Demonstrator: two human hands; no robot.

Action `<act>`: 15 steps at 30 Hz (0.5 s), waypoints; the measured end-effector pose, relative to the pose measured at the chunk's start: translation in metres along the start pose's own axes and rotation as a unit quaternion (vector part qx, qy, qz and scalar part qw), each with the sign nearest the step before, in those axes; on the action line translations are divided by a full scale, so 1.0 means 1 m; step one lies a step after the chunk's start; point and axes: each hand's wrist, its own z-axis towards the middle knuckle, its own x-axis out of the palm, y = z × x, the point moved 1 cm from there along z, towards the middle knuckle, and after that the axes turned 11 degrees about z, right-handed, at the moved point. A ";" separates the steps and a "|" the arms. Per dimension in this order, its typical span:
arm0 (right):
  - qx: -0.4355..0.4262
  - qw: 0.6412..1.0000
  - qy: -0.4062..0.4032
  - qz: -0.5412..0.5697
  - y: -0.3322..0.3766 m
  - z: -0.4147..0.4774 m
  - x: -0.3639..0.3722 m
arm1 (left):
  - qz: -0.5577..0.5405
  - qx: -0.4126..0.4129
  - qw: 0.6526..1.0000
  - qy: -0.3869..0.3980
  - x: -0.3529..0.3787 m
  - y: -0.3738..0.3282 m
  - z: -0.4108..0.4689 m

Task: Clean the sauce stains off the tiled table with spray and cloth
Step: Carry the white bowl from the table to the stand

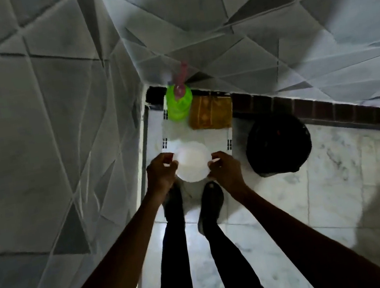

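left hand (161, 173), right hand (225, 168) pinch round white plastic bowl (192, 165) at 9 and 3 | green plastic spray bottle (179, 105) at 12 beyond bowl; folded brown cloth (211, 111) at 1, nearer right hand

This looks like a tiled utility corner of a home. Grey patterned wall tiles (30, 119) meet a pale marble floor (315, 186) edged with dark brown skirting (327, 107). A white plastic crate (229, 143) holds a green spray bottle (179, 105) and a brown cloth (211, 113), with a round black bin (278, 144) beside it.
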 end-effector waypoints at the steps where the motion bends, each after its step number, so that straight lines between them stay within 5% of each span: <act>1: 0.027 1.000 -0.001 0.001 -0.008 0.021 0.011 | 0.011 0.000 1.000 0.001 0.007 0.008 0.022; 15: 0.080 0.996 -0.014 0.047 -0.043 0.121 0.066 | 0.092 0.011 0.994 0.051 0.031 0.031 0.137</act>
